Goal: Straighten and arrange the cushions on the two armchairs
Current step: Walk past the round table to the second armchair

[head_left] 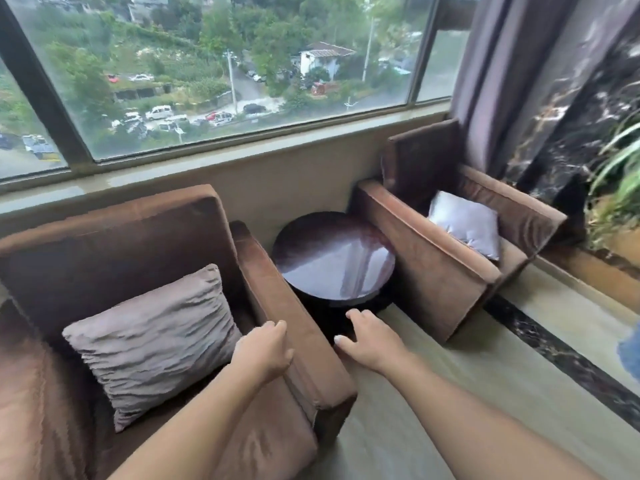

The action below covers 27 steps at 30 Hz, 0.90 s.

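Observation:
Two brown armchairs face me under a wide window. The near armchair [114, 244] holds a wrinkled taupe cushion [156, 337] leaning against its backrest, tilted to the left. The far armchair [429, 271] at the right holds a shiny lilac cushion [465, 223] lying slanted on its seat. My left hand [266, 351] hovers over the near chair's right armrest, just right of the taupe cushion, fingers loosely curled and holding nothing. My right hand [370, 344] reaches forward between the chairs, fingers apart, empty.
A round dark glossy side table [332, 258] stands between the chairs. A purple curtain [502, 81] hangs behind the far chair. A dark marble column [581, 126] and a leafy plant [616, 181] stand at the right. Pale floor with a dark marble strip [561, 358] runs right.

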Available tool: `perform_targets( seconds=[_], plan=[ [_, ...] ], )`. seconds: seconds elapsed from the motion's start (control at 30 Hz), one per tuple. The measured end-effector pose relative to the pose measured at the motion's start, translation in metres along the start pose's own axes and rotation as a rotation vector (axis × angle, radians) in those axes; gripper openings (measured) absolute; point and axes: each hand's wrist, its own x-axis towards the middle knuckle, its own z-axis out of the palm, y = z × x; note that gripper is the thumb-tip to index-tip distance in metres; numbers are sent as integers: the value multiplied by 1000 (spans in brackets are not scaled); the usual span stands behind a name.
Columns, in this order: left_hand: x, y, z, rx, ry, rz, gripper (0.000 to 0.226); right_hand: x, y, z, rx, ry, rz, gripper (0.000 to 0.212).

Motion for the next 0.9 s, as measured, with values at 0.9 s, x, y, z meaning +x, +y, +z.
perform_targets(
  seconds=[0.9],
  plan=[
    [197,590,39,178,-143,627,44,-122,531,-189,155,183,584,60]
  ],
)
